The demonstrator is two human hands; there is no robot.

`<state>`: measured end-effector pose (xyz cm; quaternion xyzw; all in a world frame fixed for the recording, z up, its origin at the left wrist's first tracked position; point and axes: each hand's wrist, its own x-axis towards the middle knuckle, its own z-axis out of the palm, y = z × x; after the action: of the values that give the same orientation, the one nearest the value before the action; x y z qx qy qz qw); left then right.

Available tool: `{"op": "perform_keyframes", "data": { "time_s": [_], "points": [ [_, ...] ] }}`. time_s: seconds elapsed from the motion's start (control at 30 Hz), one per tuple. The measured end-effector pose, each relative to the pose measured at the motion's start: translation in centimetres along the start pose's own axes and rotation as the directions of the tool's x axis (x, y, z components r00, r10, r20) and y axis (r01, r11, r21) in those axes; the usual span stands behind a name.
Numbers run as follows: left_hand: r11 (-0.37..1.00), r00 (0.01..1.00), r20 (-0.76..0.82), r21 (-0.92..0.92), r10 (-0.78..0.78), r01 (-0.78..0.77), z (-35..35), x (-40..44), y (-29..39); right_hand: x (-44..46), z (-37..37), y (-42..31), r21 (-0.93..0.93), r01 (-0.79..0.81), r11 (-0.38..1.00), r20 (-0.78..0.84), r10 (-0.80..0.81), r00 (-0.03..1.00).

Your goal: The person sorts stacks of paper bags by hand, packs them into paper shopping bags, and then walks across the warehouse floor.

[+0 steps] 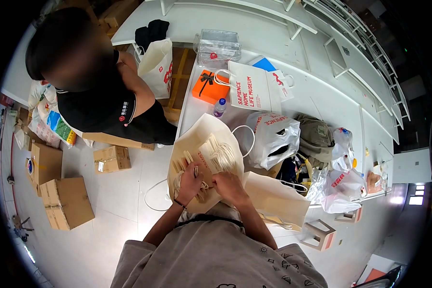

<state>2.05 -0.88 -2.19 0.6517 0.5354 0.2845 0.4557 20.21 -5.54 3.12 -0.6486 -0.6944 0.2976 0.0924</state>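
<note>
A large cream paper bag (204, 127) stands open in front of my body, its rope handles hanging out at both sides. Inside it are several folded paper bags (220, 152) with twisted cord handles and some red print. My left hand (190, 185) reaches into the opening, its fingers closed around the folded bags on the left. Beside it, my right hand (229, 187) is curled closed against the lower right of the bundle; what its fingers hold is hidden. Another open paper bag (276, 199) stands to the right of my right hand.
On the white table (317, 103) are an orange box (209, 87), a small bottle (219, 108), a printed paper bag (254, 89), a stuffed plastic bag (273, 137) and a dark green backpack (314, 137). A person (98, 108) is at the left, near cardboard boxes (67, 204) on the floor.
</note>
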Motion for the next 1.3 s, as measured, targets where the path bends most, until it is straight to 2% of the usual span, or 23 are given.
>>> {"op": "perform_keyframes", "data": {
  "time_s": [0.17, 0.6, 0.67, 1.2, 1.3],
  "points": [
    [1.0, 1.0, 0.003, 0.013, 0.003, -0.003, 0.0, 0.1, -0.1, 0.1, -0.2, -0.2, -0.008, -0.008, 1.0, 0.045, 0.009, 0.999],
    [0.999, 0.999, -0.021, -0.017, 0.047, -0.047, 0.1, 0.1, 0.0, 0.0, 0.0, 0.3, 0.03, 0.004, 1.0, -0.007, -0.003, 1.0],
    [1.0, 1.0, 0.01, -0.013, -0.011, 0.011, -0.1, 0.1, 0.3, 0.0, -0.1, 0.2, 0.053, 0.008, 0.999, -0.023, -0.007, 1.0],
    [1.0, 1.0, -0.004, -0.01, 0.026, -0.026, 0.1, 0.0, 0.1, -0.1, 0.2, 0.6, 0.029, -0.008, 1.0, -0.008, 0.008, 1.0],
    [1.0, 1.0, 0.015, -0.019, -0.009, 0.009, -0.1, 0.1, 0.5, -0.1, 0.3, 0.7, 0.032, 0.003, 0.999, -0.022, -0.003, 1.0]
  ]
}}
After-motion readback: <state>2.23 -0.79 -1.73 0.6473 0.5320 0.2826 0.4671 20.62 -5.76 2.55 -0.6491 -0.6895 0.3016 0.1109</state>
